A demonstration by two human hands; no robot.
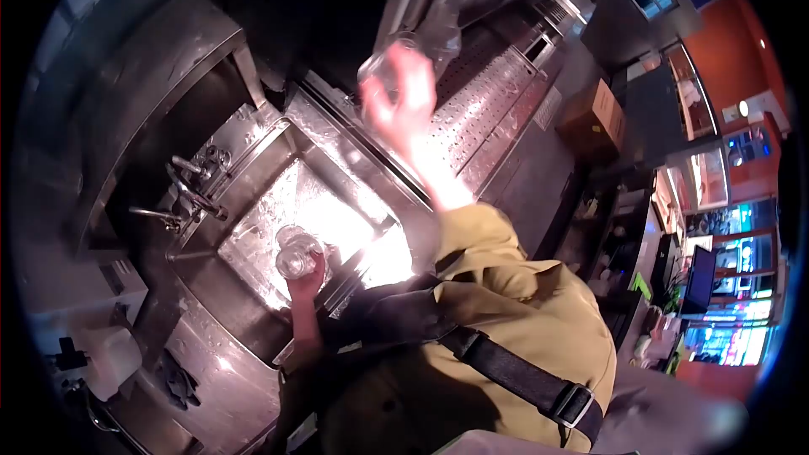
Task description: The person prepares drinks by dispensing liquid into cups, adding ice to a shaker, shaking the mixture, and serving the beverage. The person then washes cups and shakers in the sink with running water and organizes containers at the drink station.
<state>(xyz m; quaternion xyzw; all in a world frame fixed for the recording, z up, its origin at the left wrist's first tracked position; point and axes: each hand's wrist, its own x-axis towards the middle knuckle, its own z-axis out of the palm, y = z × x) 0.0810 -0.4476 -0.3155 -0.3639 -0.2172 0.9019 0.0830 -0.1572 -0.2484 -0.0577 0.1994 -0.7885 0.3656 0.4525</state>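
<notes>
Over the bright metal sink basin (291, 194), my left hand (307, 280) is closed around a clear glass (295, 258). The glass's round rim faces up toward the camera. My right hand (403, 97) is raised beside the perforated metal drainboard (484, 101), its fingers wrapped round a clear container (376, 67). Strong light washes out part of this hand and the container, so its shape is hard to make out. Behind it stands a clear plastic piece (445, 34).
A faucet (195, 190) projects over the sink's left rim. Dark gloves or cloth (179, 381) lie on the lower-left counter beside a white container (111, 361). At the right, a cardboard box (592, 122) rests on the counter; a monitor (699, 280) stands farther away.
</notes>
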